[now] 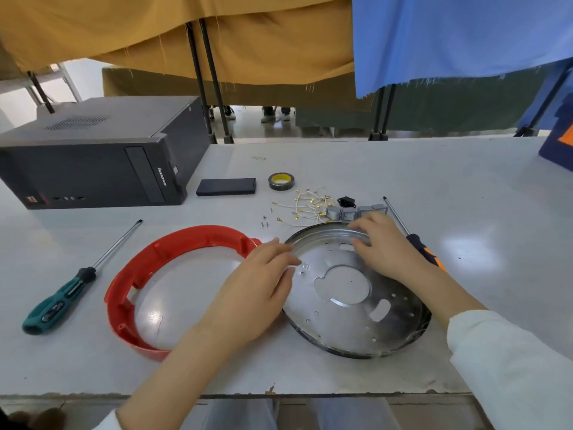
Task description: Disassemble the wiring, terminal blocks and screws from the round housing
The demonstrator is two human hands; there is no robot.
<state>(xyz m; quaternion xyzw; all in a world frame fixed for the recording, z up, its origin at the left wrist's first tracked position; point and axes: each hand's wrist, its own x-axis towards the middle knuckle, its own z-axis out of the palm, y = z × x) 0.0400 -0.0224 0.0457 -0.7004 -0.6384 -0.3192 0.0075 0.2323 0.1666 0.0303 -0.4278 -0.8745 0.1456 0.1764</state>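
Observation:
A round metal housing plate [350, 308] with several holes lies in front of me on the white table. My left hand [260, 283] rests on its left rim, fingers mostly straight. At the far rim, my right hand [381, 243] has its fingers curled over the edge. Behind the plate lie a bundle of white wires [305, 206] with gold terminals, grey terminal blocks [356, 212], a black socket [346, 201] and a few small screws [265, 223].
A red plastic ring [148, 274] lies left of the plate. A green-handled screwdriver [62, 293] lies far left, an orange-black screwdriver [415, 240] to the right. Tape roll [281, 180], black block [226, 186] and a computer case [93, 159] stand behind.

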